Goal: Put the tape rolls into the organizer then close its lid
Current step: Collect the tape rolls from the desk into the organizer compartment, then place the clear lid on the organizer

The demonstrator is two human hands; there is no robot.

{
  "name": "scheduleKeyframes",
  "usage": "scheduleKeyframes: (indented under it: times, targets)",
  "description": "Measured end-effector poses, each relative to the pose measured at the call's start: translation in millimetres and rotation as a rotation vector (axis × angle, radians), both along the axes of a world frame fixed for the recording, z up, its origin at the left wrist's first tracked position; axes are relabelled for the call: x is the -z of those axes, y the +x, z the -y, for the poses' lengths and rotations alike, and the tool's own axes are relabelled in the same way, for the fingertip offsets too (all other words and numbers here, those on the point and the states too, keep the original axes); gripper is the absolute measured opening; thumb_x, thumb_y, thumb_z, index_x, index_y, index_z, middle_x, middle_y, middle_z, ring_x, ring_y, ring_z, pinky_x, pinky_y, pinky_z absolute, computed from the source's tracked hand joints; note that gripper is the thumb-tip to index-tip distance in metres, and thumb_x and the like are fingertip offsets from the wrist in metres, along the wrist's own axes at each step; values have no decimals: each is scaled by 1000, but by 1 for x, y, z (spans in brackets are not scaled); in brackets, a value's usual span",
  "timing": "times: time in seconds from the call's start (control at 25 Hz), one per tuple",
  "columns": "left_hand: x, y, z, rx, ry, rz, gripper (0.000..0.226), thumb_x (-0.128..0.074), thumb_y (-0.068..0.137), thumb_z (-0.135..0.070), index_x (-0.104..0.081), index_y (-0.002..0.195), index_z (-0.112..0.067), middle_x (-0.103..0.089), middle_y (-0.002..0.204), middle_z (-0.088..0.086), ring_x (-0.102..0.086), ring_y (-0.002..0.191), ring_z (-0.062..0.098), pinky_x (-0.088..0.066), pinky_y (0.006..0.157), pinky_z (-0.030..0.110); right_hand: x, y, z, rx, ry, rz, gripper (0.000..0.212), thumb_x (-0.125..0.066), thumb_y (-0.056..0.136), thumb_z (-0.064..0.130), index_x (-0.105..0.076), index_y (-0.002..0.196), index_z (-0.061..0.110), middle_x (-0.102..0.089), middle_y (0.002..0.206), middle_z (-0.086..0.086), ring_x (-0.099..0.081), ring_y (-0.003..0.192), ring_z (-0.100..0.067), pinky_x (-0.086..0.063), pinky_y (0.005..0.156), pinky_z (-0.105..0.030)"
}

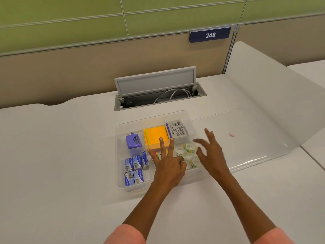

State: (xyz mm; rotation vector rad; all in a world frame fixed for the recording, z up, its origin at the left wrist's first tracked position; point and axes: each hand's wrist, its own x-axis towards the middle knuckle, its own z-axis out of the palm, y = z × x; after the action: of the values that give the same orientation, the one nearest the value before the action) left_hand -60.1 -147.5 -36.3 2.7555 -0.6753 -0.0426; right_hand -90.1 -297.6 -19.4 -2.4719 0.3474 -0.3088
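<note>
A clear plastic organizer (121, 184) sits on the white desk with its lid (246, 138) swung open flat to the right. Several clear tape rolls (189, 147) lie in its front right compartment. My left hand (168, 162) hovers over the middle of the organizer, fingers spread, thumb and a bent finger touching a tape roll partly hidden beneath it. My right hand (211, 152) is over the organizer's right edge beside the rolls, fingers apart, holding nothing.
The organizer also holds a purple hole punch (133, 140), orange sticky notes (155, 134), blue staple boxes (134, 169) and a white box (176, 130). Behind it is an open cable hatch (158, 92) with white cables. A partition wall stands at the back.
</note>
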Motion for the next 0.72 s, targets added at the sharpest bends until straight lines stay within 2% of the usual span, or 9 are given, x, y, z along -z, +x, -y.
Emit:
scheduleKeyframes:
  times: [0.08,0.12,0.16,0.24,0.32,0.48,0.64,0.72]
  targets:
    - [-3,0,-1,0,-6,-7,34,-34,90,-39,-63,104,-31,8,157,0,31,137,28,28,100,60,-5,-6,13,224,120,189,27,-56,88,12,-60,114,12,-49,133,-19,-50,122,-34,-40,102,-45]
    - [-4,-1,-2,2,-7,-7,34,-34,90,-39,-61,108,-31,7,157,1,30,137,28,26,101,61,-5,-10,22,318,124,195,25,-58,87,15,-60,111,10,-55,122,-18,-56,111,-35,-44,96,-46]
    - [-5,-1,-2,8,-7,-5,35,-33,91,-40,-59,113,-31,7,157,3,30,137,28,24,103,62,-5,-14,30,369,101,127,23,-60,87,21,-62,106,9,-58,113,-18,-58,104,-36,-46,91,-46]
    - [-6,-1,-3,22,-12,-4,39,-30,93,-45,-51,122,-31,6,157,5,31,136,28,20,105,62,-1,-20,39,349,8,-149,29,-67,81,33,-65,95,7,-59,103,-17,-57,98,-36,-46,85,-44]
    - [-9,-1,-6,21,-33,-12,46,-27,92,-51,-43,130,-30,7,157,6,31,137,28,19,107,61,4,-25,36,288,-93,-302,32,-73,75,36,-66,88,8,-57,102,-15,-52,100,-36,-43,85,-42]
    - [-14,1,-21,-9,-73,-10,50,-29,90,-54,-40,132,-30,5,157,5,26,139,26,15,109,60,6,-27,27,278,-191,-258,14,-67,78,20,-69,84,8,-57,106,-15,-49,103,-37,-41,85,-42]
    - [-15,5,-44,-63,-129,8,44,-32,90,-53,-46,127,-33,0,158,3,20,142,24,12,111,57,4,-28,20,246,-164,-332,22,-72,75,23,-69,85,4,-53,112,-14,-50,106,-37,-45,85,-44]
    - [-17,6,-54,-76,-157,19,39,-34,90,-51,-47,123,-35,-2,158,4,18,142,25,11,111,57,-1,-26,18,230,-201,-363,20,-68,76,16,-67,87,-1,-55,111,-16,-54,100,-38,-49,82,-43]
